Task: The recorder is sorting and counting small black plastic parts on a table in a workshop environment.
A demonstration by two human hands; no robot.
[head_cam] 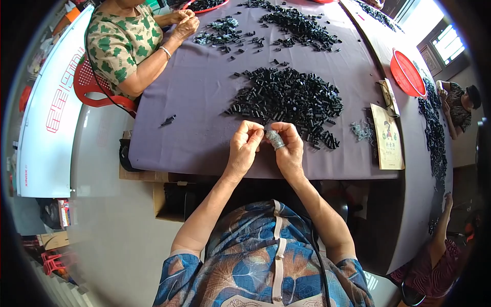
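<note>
My left hand [244, 146] and my right hand [290, 151] meet fingertip to fingertip over the table's near edge. A small black plastic part [265, 131] shows between them, mostly hidden by the fingers. Both hands are pinched around it. Grey speckled wrapping [275, 139] covers my right thumb. Just beyond my fingers spreads a large heap of small black plastic parts [291, 96], on a purple-grey tablecloth [191, 115]. To the right, a small pile of clear or metallic pieces [361, 130] lies near a printed paper packet [386, 138].
A co-worker's hands [186, 23] work at the far left, near another pile of pale pieces [222, 28]. More black parts [299, 27] lie at the back. A red plastic basket [408, 73] stands on the right-hand table. A black part [168, 120] lies alone at left.
</note>
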